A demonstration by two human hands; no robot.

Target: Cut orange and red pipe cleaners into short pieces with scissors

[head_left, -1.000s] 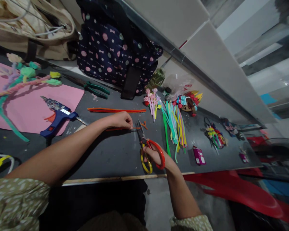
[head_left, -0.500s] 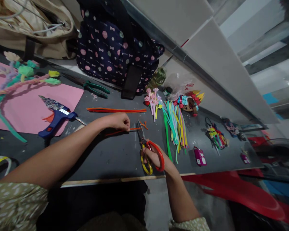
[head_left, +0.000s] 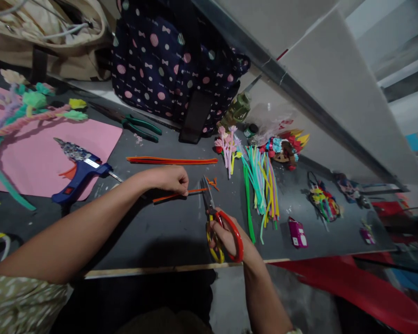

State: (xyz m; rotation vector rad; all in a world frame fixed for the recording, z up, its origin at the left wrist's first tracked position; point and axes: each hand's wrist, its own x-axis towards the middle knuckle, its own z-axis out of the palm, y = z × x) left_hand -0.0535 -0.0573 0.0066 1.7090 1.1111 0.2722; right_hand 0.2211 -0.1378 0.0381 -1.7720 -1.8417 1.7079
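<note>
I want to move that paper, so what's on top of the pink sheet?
A blue glue gun and fuzzy flower stems lie partly over the pink sheet; what they cover is hidden.

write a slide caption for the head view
The left hand holds an orange pipe cleaner while the right hand holds red-and-yellow-handled scissors near its end.
</note>
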